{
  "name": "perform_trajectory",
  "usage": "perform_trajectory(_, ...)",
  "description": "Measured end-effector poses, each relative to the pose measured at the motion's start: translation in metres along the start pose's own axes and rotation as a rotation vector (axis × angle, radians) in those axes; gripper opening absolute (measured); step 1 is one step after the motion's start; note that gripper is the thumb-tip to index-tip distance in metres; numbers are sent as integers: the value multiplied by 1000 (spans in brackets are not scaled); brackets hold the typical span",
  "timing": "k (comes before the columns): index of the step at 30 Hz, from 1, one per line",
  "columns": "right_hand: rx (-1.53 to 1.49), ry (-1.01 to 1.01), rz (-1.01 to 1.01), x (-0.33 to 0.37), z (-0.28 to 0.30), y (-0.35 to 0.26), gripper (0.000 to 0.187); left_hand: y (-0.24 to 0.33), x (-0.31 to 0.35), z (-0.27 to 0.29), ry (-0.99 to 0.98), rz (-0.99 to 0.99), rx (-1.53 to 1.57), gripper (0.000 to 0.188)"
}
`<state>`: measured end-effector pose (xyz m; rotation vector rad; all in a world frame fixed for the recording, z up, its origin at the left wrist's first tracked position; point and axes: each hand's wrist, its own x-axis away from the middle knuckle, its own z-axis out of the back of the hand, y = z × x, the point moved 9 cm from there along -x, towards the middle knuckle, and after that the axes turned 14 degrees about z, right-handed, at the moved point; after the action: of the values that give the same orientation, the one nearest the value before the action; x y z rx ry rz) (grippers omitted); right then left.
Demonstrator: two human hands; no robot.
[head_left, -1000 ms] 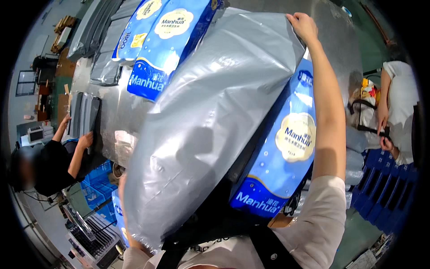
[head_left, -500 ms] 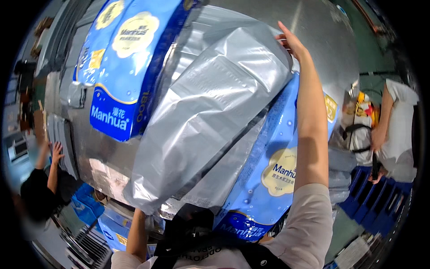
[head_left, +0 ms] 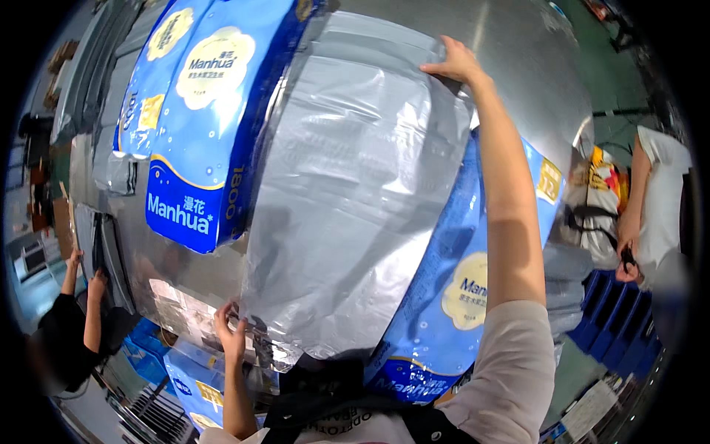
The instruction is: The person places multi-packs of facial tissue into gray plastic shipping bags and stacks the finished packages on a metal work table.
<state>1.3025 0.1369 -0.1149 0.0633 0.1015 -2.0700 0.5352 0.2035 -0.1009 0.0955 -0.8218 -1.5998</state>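
A large silver-grey plastic mailing bag (head_left: 347, 170) lies spread lengthwise in front of me, fairly flat, with creases and shine on it. My right hand (head_left: 460, 63) is at its far right corner, the thumb over the top and the edge between thumb and fingers. At the near left corner is my left hand (head_left: 231, 331), fingers apart and slightly curled, beside the bag's edge. Left of the bag lies a blue plastic-wrapped tissue pack (head_left: 203, 140). A second blue tissue pack (head_left: 458, 274) lies along the right side, partly hidden by my right arm.
The metal tabletop (head_left: 525, 81) bears all this. Stacked grey bags (head_left: 111, 81) line the far left. Another blue pack (head_left: 196, 385) is low at the left. A co-worker's hands (head_left: 87, 274) are on grey bags at left; another person (head_left: 662, 207) stands at right near blue crates (head_left: 617, 311).
The grey bag has gone from folded over and slanting to spread flatter and wider. My left hand has come out from under its near end. My right hand has shifted slightly left.
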Motion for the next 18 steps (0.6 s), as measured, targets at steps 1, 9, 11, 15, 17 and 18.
perform_trajectory(1, -14, 41, -112, 1, 1, 4, 74, -23, -5, -5, -36, 279, 293, 55)
perform_trajectory(9, -197, -449, 103, -2, -24, -33, 58, 38, -28, -55, -175, 136, -354, 33)
perform_trajectory(11, -450, -348, 11, 22, -21, -43, 48, 56, -23, -56, -158, 54, -297, 23)
perform_trajectory(15, -63, -229, 135, 20, 10, -71, 38, 58, -25, -58, -144, 34, -152, 24)
perform_trajectory(17, 151, -77, 162, -31, 46, -34, 32, 40, -27, -71, -289, 183, 39, 26)
perform_trajectory(18, 151, -93, 119, -61, 59, -45, 29, 77, -37, -79, -347, 113, -41, 28)
